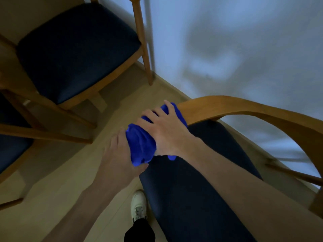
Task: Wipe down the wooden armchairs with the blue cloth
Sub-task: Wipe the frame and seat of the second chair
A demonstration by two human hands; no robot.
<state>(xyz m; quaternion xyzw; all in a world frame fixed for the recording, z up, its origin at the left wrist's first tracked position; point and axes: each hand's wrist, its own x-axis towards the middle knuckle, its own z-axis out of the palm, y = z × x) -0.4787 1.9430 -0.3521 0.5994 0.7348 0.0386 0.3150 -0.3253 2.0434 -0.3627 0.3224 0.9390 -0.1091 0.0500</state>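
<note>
Together, left hand point(120, 154) and right hand point(167, 130) grip blue cloth point(141, 145).

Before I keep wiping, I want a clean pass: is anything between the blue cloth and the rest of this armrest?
Nothing visible is. The blue cloth sits bunched at the front end of the wooden armrest, under the right hand and left hand. The armrest curves away bare.

Two bare forearms, no sleeves, watch or rings visible, reach up from the bottom of the frame. At lower centre, a white lace-up sneaker point(139, 205) shows beneath the cuff of a black trouser leg point(139, 231).
</note>
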